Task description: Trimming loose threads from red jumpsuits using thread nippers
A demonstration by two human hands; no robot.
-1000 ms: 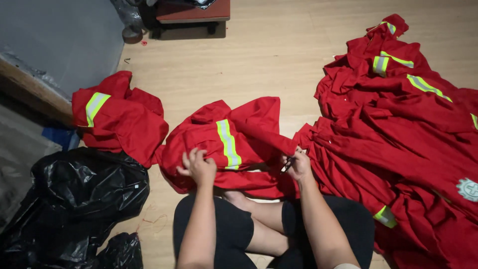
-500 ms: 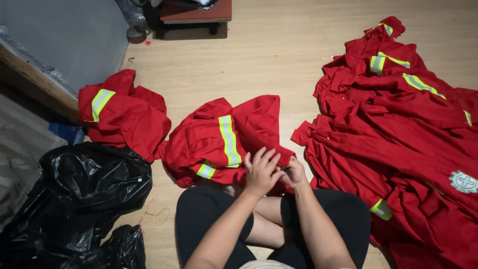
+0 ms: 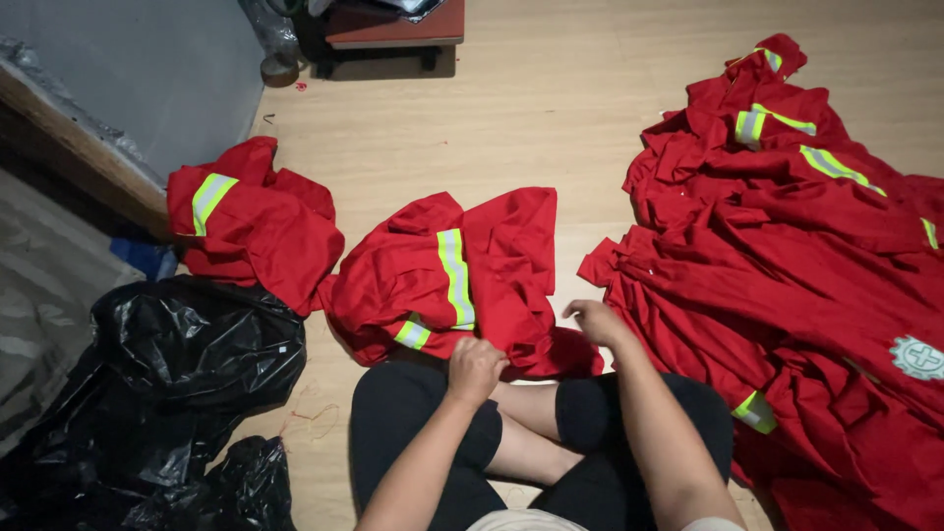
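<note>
Pale wooden floor (image 3: 551, 128) with 3 red garment heaps, black plastic bags (image 3: 167, 393), a seated person.

Left hand (image 3: 476, 366) grips the near edge of a crumpled red garment (image 3: 462, 275) on the floor (image 3: 551, 128); right hand (image 3: 596, 321) rests, apparently loosely curled, just beside it.

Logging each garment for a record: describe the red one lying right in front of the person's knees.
The red garment is woven-looking cloth, crumpled and loosely folded on the wooden floor. One yellow-green stripe with a grey middle runs down its centre; a shorter piece shows at its lower left. Its near edge lies against the crossed legs. The left hand grips that edge in a fist; the right hand is at its right edge.
</note>
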